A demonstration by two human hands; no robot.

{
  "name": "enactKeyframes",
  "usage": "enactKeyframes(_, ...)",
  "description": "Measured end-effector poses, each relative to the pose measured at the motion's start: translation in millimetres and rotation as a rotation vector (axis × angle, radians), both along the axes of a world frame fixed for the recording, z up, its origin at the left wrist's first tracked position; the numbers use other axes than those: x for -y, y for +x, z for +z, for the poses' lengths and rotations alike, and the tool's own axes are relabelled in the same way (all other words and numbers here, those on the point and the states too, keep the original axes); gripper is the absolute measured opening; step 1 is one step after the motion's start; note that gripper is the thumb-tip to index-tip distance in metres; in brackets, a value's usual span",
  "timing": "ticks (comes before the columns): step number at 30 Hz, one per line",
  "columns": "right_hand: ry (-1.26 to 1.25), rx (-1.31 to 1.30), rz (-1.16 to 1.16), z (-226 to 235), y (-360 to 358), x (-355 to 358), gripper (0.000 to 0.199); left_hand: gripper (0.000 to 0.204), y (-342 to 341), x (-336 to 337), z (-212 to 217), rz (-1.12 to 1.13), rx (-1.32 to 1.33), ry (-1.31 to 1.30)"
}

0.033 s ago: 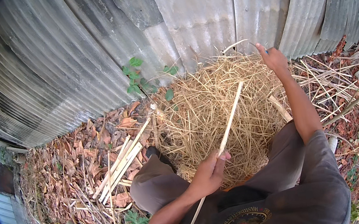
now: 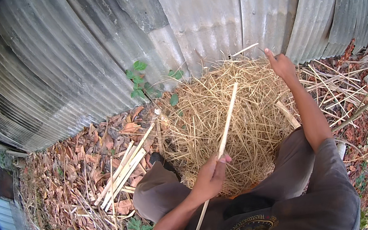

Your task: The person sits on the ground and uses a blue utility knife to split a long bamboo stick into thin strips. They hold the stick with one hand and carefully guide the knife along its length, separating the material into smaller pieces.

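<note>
My left hand (image 2: 208, 179) is closed around a long, pale, slim wooden stick (image 2: 229, 120). The stick slants from my lap up and away over a heap of straw-coloured shavings (image 2: 228, 149). My right hand (image 2: 283, 65) is stretched out beyond the stick's far end, fingers wrapped and thumb pointing away. It grips what looks like a knife, nearly all hidden by the hand; a thin dark tip and a bit of blue show only in the earlier frame. A pale wood strip (image 2: 245, 49) is just left of my right thumb, before the metal sheets.
Corrugated metal sheets (image 2: 207, 19) form a wall at the far side. Split pale sticks (image 2: 124, 178) lie on dry leaves (image 2: 84, 155) at the left. Thin sticks (image 2: 338, 85) are scattered at the right, and a wood piece (image 2: 287, 114) rests by my right knee.
The stick's far end has swung left with my left hand. The pale strip has shifted slightly to the right. My right hand has moved slightly toward me.
</note>
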State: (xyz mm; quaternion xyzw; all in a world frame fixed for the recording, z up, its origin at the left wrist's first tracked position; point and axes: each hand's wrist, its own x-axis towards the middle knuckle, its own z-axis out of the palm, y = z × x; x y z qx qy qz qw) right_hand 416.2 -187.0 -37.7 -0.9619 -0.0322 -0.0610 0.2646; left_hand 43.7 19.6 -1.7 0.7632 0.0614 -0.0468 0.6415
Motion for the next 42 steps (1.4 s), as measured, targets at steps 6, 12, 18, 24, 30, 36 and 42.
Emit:
enactKeyframes(6, 0.034, 0.026, 0.582, 37, -123, -58, 0.082, 0.034, 8, -20, -5, 0.074, -0.147, -0.385)
enactKeyframes(12, -0.074, 0.218, 0.893, 24, -183, -85, 0.076, 0.03, 12, -16, 3, 0.156, -0.116, -0.433)
enactKeyframes(18, -0.112, 0.262, 0.784, 8, -155, -94, 0.076, 0.026, 9, -2, -2, 0.193, -0.07, -0.272)
enactKeyframes(24, -0.158, 0.324, 0.79, -3, -133, -94, 0.082, 0.025, 12, -4, -6, 0.198, -0.088, -0.206)
enactKeyframes(30, -0.242, 0.37, 0.708, -7, -93, -97, 0.083, 0.026, 15, -6, -10, 0.192, -0.083, -0.168)
enactKeyframes(36, -0.323, 0.064, 0.373, 3, -49, -92, 0.084, 0.024, 14, -3, -9, 0.121, -0.104, -0.214)
enactKeyframes(42, -0.073, 0.002, 0.286, 16, -36, -43, 0.084, 0.025, 9, -3, -8, 0.179, -0.096, -0.35)
